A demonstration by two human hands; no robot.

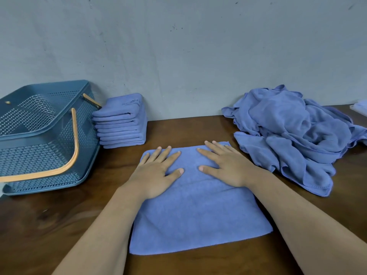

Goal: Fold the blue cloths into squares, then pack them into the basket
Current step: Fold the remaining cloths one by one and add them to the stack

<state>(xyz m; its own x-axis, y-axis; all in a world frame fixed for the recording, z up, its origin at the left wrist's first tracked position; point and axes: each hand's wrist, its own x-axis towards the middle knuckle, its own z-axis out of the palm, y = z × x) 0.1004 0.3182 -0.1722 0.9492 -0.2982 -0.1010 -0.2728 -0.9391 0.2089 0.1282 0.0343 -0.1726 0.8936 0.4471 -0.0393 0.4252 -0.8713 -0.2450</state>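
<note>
Leftmost, the basket (42,127) stands on the wooden table (49,225) against the wall (178,46). Its visible interior shows only perforated walls and floor. One orange handle (74,143) is folded down over the near side.

Just beside the basket's right wall, a stack of folded cloths (121,124) stands against the wall, with the rounded fold edges facing left and toward the viewer.

At centre, one flat cloth (198,215) lies spread on the table in front of the person. Its outline reads close to square, so a long axis cannot be determined. The near edge rises toward the right, leaving the cloth slightly skewed in the view.

The left hand (158,171) lies palm down on the far left part of this cloth, fingers straight and spread, grasping nothing. The right hand (228,165) lies likewise on the far right part. Both sets of fingertips point toward the wall and reach almost to the cloth's far edge; the thumbs point at each other, apart.

At right, a pile of unfolded cloths (288,135) lies crumpled against the wall, near the flat cloth's far right corner.
</note>
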